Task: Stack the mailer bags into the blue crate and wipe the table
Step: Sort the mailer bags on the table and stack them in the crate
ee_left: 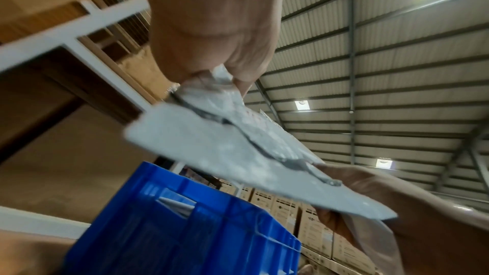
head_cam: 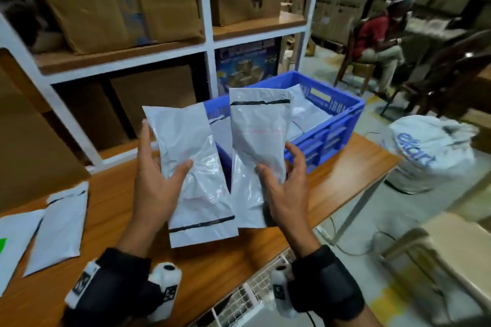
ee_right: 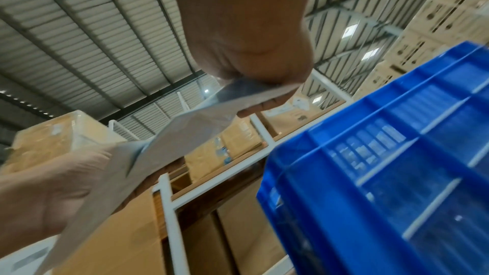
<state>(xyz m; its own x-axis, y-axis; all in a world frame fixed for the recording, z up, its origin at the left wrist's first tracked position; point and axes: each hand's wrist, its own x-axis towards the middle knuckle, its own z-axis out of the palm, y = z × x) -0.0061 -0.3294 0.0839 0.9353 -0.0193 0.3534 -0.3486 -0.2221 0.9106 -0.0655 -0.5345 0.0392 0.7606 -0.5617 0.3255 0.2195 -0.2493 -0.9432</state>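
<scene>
Loose mailers (head_cam: pixel 57 225): two lie flat at the near-left of the tabletop (head_cam: pixel 218 268).
Left hand (head_cam: pixel 156 183): grip pinches the left mailer bag (head_cam: pixel 194 175), thumb on its front, fingers behind; bag held above the tabletop.
Right hand (head_cam: pixel 285 191): grip pinches the right mailer bag (head_cam: pixel 256 151), thumb on front, fingers on its right edge; the two bags sit side by side.
Blue crate (head_cam: pixel 332 135): far right on the tabletop, behind both held bags, with mailers inside.

blue "ekart" lettering on white sack (head_cam: pixel 430 151)
</scene>
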